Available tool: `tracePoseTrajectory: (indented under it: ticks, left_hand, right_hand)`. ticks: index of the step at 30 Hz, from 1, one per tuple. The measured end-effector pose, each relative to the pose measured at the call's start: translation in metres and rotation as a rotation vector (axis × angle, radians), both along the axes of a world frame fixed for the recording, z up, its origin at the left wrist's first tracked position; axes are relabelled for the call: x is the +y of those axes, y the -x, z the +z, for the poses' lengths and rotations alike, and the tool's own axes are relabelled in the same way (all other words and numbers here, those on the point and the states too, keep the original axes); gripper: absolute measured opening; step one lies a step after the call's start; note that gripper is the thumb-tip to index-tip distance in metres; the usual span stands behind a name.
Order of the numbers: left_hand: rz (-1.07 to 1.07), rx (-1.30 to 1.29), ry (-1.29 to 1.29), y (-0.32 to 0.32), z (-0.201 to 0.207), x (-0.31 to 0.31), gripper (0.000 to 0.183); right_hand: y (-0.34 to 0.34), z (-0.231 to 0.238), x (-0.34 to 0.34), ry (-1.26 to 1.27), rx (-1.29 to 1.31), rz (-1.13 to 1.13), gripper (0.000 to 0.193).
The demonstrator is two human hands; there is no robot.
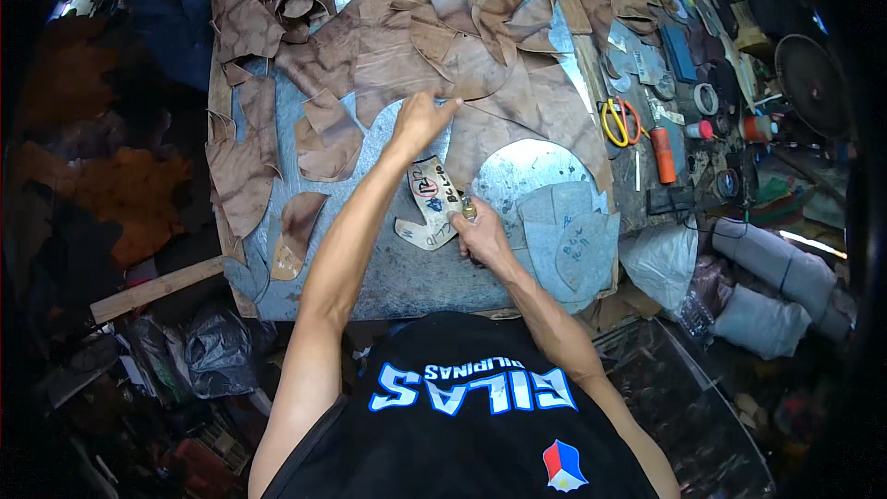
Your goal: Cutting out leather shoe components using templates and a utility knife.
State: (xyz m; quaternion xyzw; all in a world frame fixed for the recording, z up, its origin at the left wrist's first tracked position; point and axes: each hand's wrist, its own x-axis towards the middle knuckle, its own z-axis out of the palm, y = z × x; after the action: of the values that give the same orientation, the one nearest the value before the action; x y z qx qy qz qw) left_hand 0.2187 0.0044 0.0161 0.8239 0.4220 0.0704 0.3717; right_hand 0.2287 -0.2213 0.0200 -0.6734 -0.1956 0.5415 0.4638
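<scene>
My left hand (423,122) reaches forward to the near edge of a large brown leather piece (397,55), fingers closed at that edge. My right hand (482,233) is nearer to me, closed round a small brass-coloured tool (468,209); its working end is hidden. Right beside that hand, at its thumb, a pale curved pattern template (427,203) with handwritten marks lies on the metal-topped table (388,282). Whether the thumb also presses on the template, I cannot tell. Grey pattern pieces (568,245) lie to the right of my right hand.
Leather offcuts (242,166) cover the table's left and far sides. On the right are yellow-and-red-handled scissors (621,122), an orange cylinder (663,155), a roll of tape (705,98) and a blue block (677,53). Wrapped bundles (762,319) stand beyond the right edge.
</scene>
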Motion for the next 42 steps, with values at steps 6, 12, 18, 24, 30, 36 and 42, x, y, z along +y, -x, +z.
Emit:
tracePoseTrajectory:
  ticks: [6, 12, 18, 24, 30, 36, 42]
  left_hand:
    - [0.078, 0.097, 0.451, -0.026, -0.008, 0.011, 0.026]
    - [0.094, -0.301, 0.695, 0.042, 0.027, -0.004, 0.016]
    - [0.276, -0.201, 0.99, 0.202, 0.067, -0.057, 0.018]
    - [0.413, -0.16, 1.128, 0.275, 0.022, -0.094, 0.029]
    - [0.341, -0.31, 1.028, 0.238, 0.011, -0.076, 0.046]
    - [0.299, -0.51, 0.888, 0.231, 0.013, -0.066, 0.051]
    - [0.066, -0.577, 0.92, 0.184, 0.087, -0.044, 0.053]
  right_hand:
    - [-0.002, -0.002, -0.001, 0.036, 0.09, -0.024, 0.017]
    - [0.004, -0.01, -0.006, 0.042, 0.105, -0.022, 0.018]
    - [0.002, -0.015, -0.007, 0.04, 0.056, -0.03, 0.02]
    - [0.0, -0.01, 0.004, -0.017, 0.061, -0.092, 0.019]
    - [0.001, -0.011, -0.007, 0.139, -0.13, -0.153, 0.034]
    - [0.016, -0.014, -0.006, 0.04, -0.076, -0.166, 0.036]
    - [0.015, 0.007, -0.006, -0.006, -0.066, -0.241, 0.025]
